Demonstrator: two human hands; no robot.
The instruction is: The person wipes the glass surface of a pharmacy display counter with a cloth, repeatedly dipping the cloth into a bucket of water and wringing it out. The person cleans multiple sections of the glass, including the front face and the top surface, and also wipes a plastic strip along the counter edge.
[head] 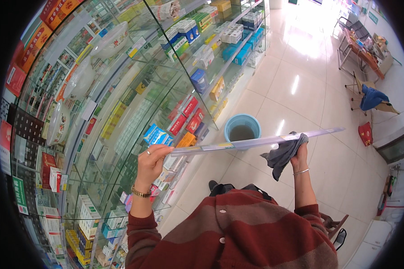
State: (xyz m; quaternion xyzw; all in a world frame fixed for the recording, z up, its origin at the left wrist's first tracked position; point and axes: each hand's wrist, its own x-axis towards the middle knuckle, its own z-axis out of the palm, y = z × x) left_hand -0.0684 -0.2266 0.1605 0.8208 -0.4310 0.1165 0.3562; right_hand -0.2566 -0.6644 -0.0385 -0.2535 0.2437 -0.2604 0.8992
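A long clear plastic label strip (219,146) stretches across in front of me, with paper labels inside it. My left hand (154,164) pinches its left end between thumb and fingers, beside the glass shelves. Farther right, my right hand (300,155) grips the strip through a dark grey cloth (282,156), which is wrapped over it and hangs down. The strip's right end sticks out past that hand. Behind the strip, a light blue bucket (243,126) stands on the floor with murky water in it.
Glass display shelves (131,90) with many medicine boxes fill the left side. White floral bowls (111,39) sit on the top glass. At the right are a wooden table (363,50), a folding stool (377,99) with a blue cloth, and a red bag (365,133) on the tiled floor.
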